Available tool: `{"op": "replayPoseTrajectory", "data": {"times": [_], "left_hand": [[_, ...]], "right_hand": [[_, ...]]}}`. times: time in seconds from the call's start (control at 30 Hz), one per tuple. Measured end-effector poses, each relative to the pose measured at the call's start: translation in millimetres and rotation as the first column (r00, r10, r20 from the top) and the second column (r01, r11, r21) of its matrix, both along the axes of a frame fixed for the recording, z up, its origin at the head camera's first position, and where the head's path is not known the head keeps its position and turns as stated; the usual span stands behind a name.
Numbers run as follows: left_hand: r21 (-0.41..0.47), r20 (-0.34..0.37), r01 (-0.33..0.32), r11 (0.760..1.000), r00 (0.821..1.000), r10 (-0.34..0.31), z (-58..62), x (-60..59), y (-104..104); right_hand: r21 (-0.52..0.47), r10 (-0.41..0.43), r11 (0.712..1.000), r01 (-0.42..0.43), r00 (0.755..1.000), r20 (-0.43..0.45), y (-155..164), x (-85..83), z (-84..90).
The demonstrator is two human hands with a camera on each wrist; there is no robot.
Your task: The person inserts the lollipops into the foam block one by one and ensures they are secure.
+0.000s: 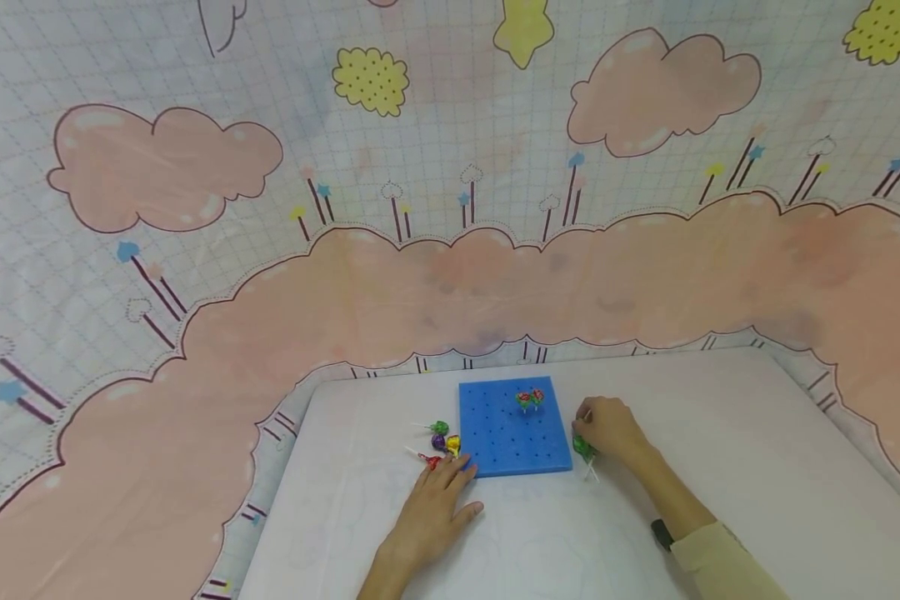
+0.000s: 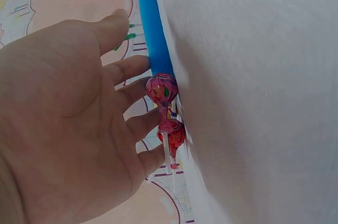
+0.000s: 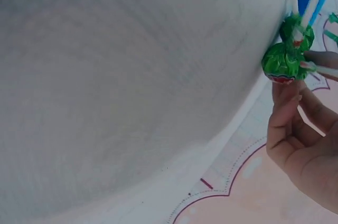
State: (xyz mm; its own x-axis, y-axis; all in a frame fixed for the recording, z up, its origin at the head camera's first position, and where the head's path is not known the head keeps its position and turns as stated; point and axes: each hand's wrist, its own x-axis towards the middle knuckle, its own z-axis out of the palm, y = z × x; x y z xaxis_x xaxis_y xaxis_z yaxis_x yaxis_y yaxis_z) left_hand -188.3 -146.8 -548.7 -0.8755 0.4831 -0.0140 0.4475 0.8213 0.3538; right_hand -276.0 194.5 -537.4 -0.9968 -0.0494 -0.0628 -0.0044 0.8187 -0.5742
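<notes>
Resting flat on the table (image 1: 720,433), fingers straight, the left hand (image 1: 431,521) touches loose lollipops (image 1: 442,442) beside the blue pegboard (image 1: 495,437). Right hand (image 1: 607,429) pinches a green lollipop (image 3: 285,60), plain only from its wrist. Farther, two lollipops stand (image 1: 528,400).

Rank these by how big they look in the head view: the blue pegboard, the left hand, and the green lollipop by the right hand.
1. Blue pegboard, the widest patch.
2. Left hand, somewhat smaller, though it is nearer the camera, so this order is unsure.
3. Green lollipop, plainly the smallest, beside the right hand.
</notes>
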Motion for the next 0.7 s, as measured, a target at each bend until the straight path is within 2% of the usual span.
{"op": "replayPoseTrajectory", "data": {"times": [0.33, 0.7], "left_hand": [[-0.004, -0.005, 0.002, 1.000, 1.000, -0.002, 1.0, 0.1, 1], [-0.002, -0.014, 0.009, 1.000, 1.000, -0.010, 0.9, 0.4, 1]], "right_hand": [[-0.092, -0.045, 0.995, 0.035, 0.993, -0.112, 1, 0.0, 11.0], [-0.193, -0.091, 0.980, 0.042, 0.963, -0.255, -6, 3.2, 23.9]]}}
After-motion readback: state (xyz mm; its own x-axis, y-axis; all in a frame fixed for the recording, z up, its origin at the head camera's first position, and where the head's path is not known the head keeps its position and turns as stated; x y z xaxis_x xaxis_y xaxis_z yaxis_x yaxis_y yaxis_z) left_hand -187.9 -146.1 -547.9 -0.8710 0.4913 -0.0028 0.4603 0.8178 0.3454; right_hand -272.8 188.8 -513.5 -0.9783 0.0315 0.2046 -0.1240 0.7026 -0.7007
